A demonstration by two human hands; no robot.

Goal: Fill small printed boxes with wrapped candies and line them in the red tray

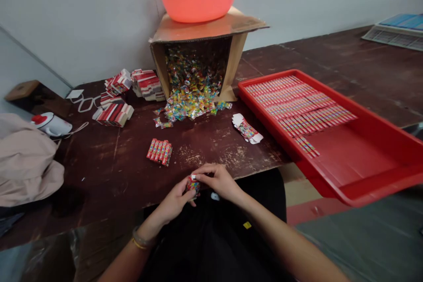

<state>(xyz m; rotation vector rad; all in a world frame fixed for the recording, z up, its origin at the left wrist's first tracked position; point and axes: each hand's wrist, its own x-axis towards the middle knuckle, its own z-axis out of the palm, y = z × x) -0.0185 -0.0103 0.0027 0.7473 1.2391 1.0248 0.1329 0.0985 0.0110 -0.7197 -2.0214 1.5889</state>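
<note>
Near the table's front edge, my left hand (178, 199) grips a small printed candy box (193, 186), red with many-coloured dots. The fingers of my right hand (218, 180) are closed at the box's top, on its white flap. Ahead and to the left lies a small group of red candy boxes (159, 151), side by side. Several flattened boxes (246, 128) with white flaps lie to the right. Wrapped candies (191, 101) spill onto the table out of a cardboard carton (238, 61) turned on its side.
A large red tray (366, 172) with rows of boxes stands on the right. An orange basin (200, 0) rests on the carton. Stacks of flat boxes (114, 113), a white mug (53, 124) and beige cloth (28, 163) are at the left of the brown table (109, 172).
</note>
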